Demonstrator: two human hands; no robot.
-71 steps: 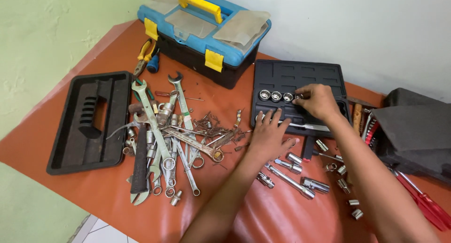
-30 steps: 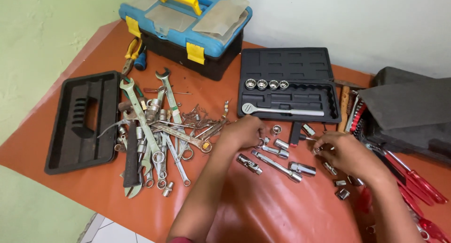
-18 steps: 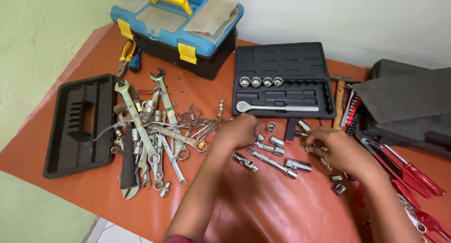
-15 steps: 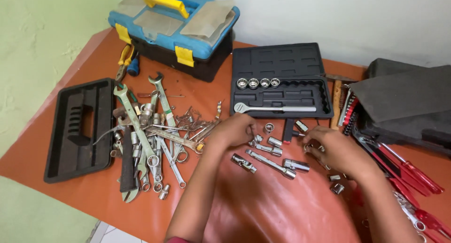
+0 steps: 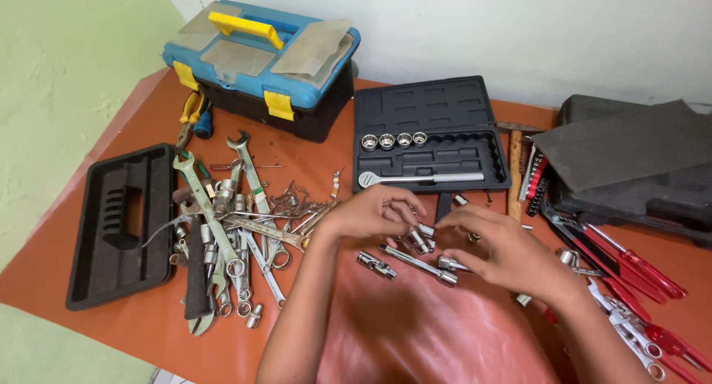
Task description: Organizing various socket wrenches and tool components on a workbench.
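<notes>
Head view: a black plastic tray (image 5: 119,224) and a heap of steel spanners (image 5: 230,221) are seen at left on the orange surface (image 5: 415,332); the left hand (image 5: 371,213) is curled, the right hand (image 5: 493,250) loosely spread over loose chrome sockets (image 5: 419,239); whether either grips one cannot be told; four sockets are seated in the open black socket case (image 5: 430,135), most slots unfilled.

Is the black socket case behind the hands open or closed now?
Open. The socket case lies flat with its lid folded back; four sockets and a ratchet handle show inside.
</notes>
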